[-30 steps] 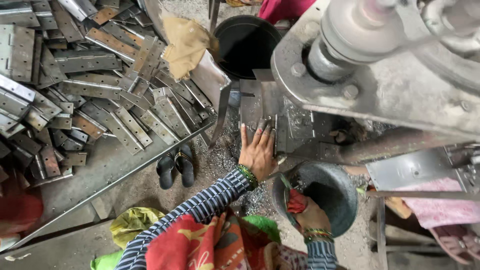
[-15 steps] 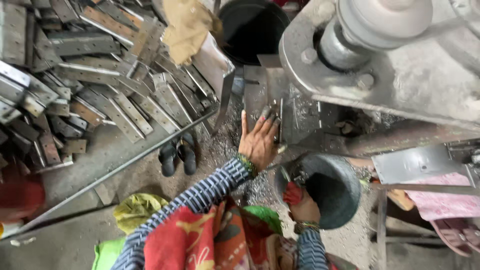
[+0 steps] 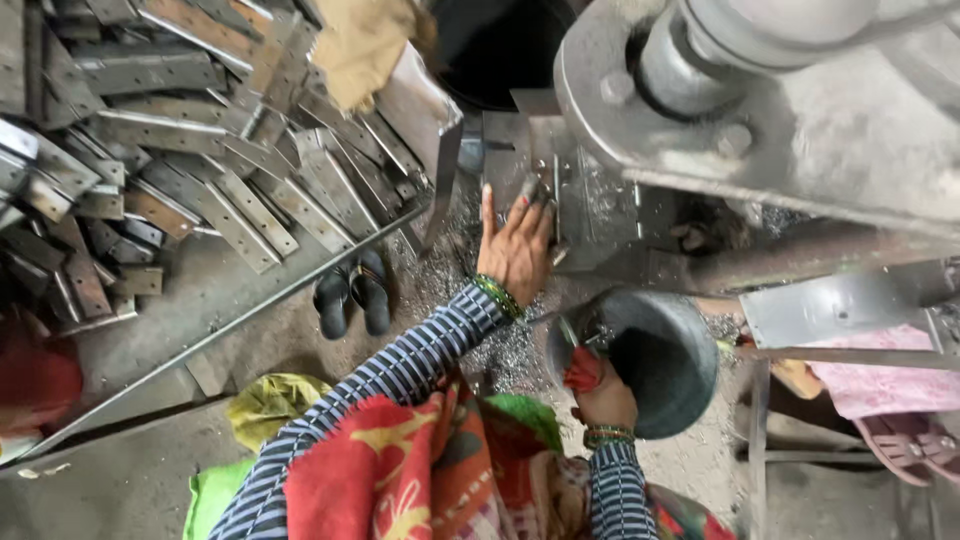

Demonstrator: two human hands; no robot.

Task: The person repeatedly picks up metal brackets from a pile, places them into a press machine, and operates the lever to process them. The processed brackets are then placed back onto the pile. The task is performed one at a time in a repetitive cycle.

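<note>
My left hand [image 3: 515, 248] reaches forward with fingers stretched out and close together. Its fingertips rest on a flat grey metal plate [image 3: 592, 200] at the base of a large grey machine [image 3: 800, 120]. It grips nothing. My right hand [image 3: 604, 398] is closed on a red cloth [image 3: 582, 368] at the near rim of a dark round metal bowl [image 3: 690, 325], which sits low to the right of my left hand. Both arms wear striped sleeves and green bangles.
A heap of several flat metal strips [image 3: 180, 150] lies at the left behind a long angled bar [image 3: 250, 315]. A pair of black sandals [image 3: 352, 292] sits on the shaving-strewn floor. A black tub [image 3: 490, 50] stands behind. A pink cloth [image 3: 880, 375] lies at the right.
The view has shifted forward and a little left. My left hand's fingers have drawn together and slid slightly further onto the plate. My right hand stays on the bowl's rim.
</note>
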